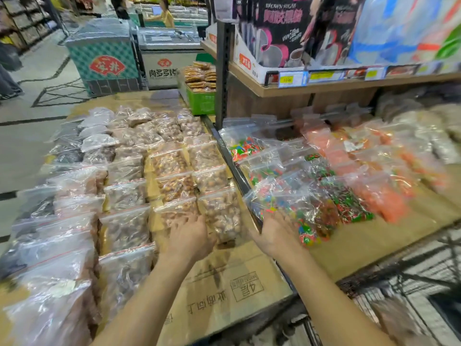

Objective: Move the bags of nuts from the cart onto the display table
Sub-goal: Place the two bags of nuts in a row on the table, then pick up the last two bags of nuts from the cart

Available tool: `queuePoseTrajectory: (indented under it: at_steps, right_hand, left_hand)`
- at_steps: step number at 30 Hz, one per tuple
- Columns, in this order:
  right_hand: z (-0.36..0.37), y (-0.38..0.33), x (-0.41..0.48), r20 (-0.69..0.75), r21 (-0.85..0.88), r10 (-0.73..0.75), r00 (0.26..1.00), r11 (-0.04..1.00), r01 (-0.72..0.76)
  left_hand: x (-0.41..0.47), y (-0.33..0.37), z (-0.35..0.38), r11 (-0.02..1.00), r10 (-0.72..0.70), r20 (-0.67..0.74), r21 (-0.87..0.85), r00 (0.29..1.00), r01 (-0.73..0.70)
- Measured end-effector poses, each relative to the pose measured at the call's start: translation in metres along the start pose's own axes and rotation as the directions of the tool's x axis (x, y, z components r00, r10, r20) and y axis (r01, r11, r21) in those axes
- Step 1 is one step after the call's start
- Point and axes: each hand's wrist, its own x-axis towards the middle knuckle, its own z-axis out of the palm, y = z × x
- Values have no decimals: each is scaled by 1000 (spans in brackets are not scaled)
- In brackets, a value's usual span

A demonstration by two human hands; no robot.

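Several clear zip bags of nuts lie in rows on the cardboard-covered display table (224,283). My left hand (190,236) rests with spread fingers on the near end of a bag of light brown nuts (174,211). Beside it lies another nut bag (220,213). My right hand (275,233) touches the near edge of a bag of multicoloured candy (282,203) at the table's right edge, fingers fairly straight. The wire cart (404,278) sits at the lower right; a blurred brownish bag (391,318) lies in it.
Bags of green-red and orange sweets (374,171) cover a lower shelf on the right. Above it runs a wooden shelf (299,91) with brown sugar boxes. Freezer chests (104,58) stand beyond the table. A green crate of snacks (200,96) sits behind. People stand far back.
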Motion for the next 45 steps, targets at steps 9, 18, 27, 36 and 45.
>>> queuePoseTrajectory:
  at_steps: [9,18,27,36,45]
  right_hand:
    - [6,64,-66,-26,97,189,982,978,-186]
    - [4,167,-109,-16,143,346,938,929,-340]
    - [24,276,-131,-34,204,446,894,879,-431]
    - [45,349,-143,16,273,537,844,809,-520]
    - [68,408,-131,65,328,645,761,707,-627]
  left_hand:
    - [-20,69,8,971,212,80,96,974,-219]
    - [-31,184,33,895,398,159,148,904,-420]
    - [-53,293,76,782,515,234,266,825,-564]
    - [-67,371,111,706,588,295,267,753,-656]
    - [-50,451,145,582,672,382,259,635,-771]
